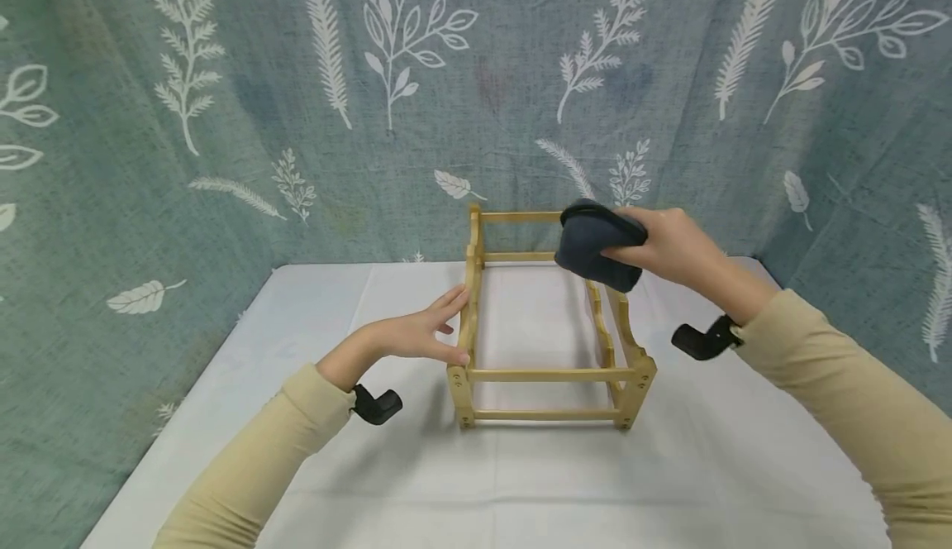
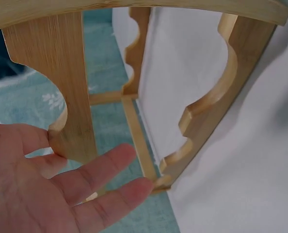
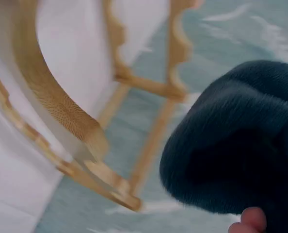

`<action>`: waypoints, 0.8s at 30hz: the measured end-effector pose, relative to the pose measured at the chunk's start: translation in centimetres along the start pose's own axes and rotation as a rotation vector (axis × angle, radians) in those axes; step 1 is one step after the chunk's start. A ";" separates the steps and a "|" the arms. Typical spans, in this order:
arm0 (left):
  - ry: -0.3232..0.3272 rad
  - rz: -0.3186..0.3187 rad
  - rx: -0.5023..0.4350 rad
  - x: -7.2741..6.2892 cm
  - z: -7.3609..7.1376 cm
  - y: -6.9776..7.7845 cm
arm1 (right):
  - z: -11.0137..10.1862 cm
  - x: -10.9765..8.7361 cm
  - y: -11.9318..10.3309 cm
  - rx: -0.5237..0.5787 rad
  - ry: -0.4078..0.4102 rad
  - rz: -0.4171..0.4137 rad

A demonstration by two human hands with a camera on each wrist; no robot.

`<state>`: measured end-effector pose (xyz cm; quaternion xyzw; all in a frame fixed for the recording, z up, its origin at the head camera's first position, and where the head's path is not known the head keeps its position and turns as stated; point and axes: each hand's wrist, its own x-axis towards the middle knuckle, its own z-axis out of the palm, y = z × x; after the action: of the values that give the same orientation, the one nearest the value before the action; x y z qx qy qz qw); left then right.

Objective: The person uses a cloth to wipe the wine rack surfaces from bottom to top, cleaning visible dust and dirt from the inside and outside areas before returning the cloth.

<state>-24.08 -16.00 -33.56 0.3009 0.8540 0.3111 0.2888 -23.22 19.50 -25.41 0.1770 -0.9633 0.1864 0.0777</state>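
A light wooden rack (image 1: 550, 375) with scalloped side rails stands on the white table. My left hand (image 1: 420, 336) rests against its left side, fingers spread, thumb by the front corner. In the left wrist view, the fingers (image 2: 105, 174) extend fairly straight beside a curved wooden panel (image 2: 69, 82). Above the rack's right side, my right hand (image 1: 673, 243) grips a dark blue, fleecy, folded soft item (image 1: 595, 243). Its rounded end and a dark hollow fold show in the right wrist view, where only fingertips (image 3: 253, 218) of that hand appear below it.
A white cloth covers the table (image 1: 357, 483). Behind and to the sides hangs a teal curtain (image 1: 491, 94) with white leaf prints. Black wrist mounts (image 1: 378, 407) project from both sleeves.
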 end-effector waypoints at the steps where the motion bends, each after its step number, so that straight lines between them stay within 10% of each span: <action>1: -0.001 -0.002 0.003 -0.1 0.1 0.1 | 0.5 1.3 0.1 -0.009 -0.047 0.014; 10: -0.012 -0.010 0.000 -0.7 0.9 0.3 | 6.6 9.1 0.2 -0.086 -0.226 0.010; 24: 0.002 0.001 0.032 -1.6 2.5 1.6 | 14.3 12.5 -0.9 -0.191 -0.282 0.068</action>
<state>-20.84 -15.23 -33.53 0.3056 0.8589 0.2979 0.2831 -35.66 9.30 -35.55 0.1603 -0.9834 0.0701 -0.0480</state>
